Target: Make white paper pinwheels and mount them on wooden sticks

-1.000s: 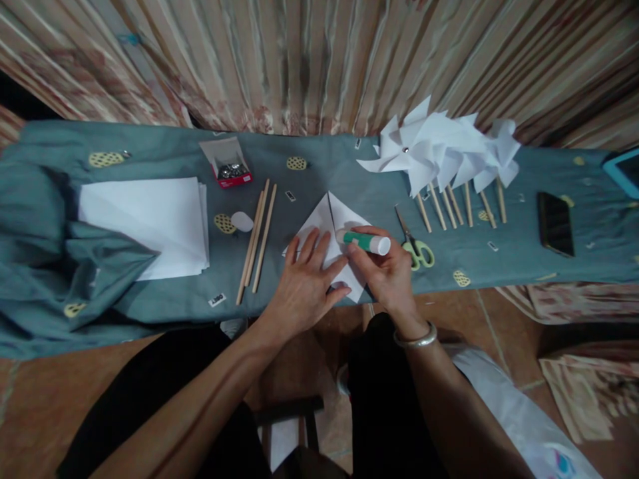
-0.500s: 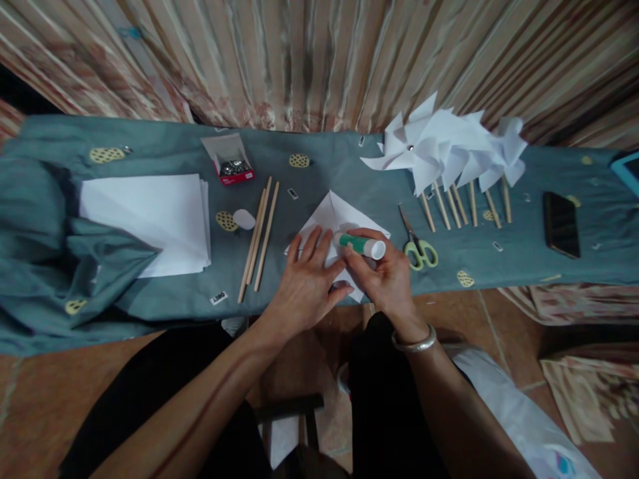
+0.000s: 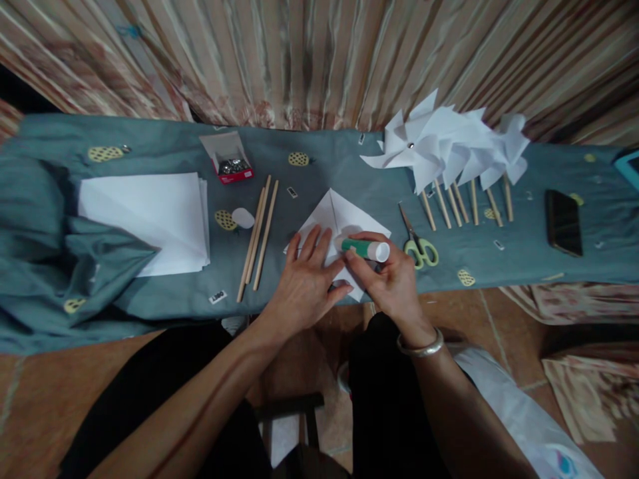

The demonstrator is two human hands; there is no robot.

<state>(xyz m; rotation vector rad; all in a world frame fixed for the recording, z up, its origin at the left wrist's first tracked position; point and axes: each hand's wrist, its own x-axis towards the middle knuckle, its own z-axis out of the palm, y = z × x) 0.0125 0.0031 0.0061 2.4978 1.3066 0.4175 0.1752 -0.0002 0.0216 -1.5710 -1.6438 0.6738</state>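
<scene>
A white square of paper (image 3: 344, 211) lies cornerwise on the cloth in front of me, with crease or cut lines running in from its corners. My left hand (image 3: 310, 276) rests flat on its left part, fingers spread. In my right hand (image 3: 387, 269) is a green and white glue stick (image 3: 367, 250), held almost level with its tip at the paper's middle; the tip itself is hard to make out. Just right of that hand lie scissors (image 3: 418, 245) with light green handles. Left of the paper are three wooden sticks (image 3: 258, 233) and a white paper disc (image 3: 243, 217).
Several white paper pinwheels (image 3: 449, 150) on sticks lie at the back right. A phone (image 3: 564, 223) is farther right. An open red and white box (image 3: 232, 161) holds small metal pieces. A stack of white paper (image 3: 150, 216) sits left, partly under bunched cloth (image 3: 44, 266).
My right hand has shifted slightly to the right with the glue stick, along the paper. The left hand stays in place on the sheet.
</scene>
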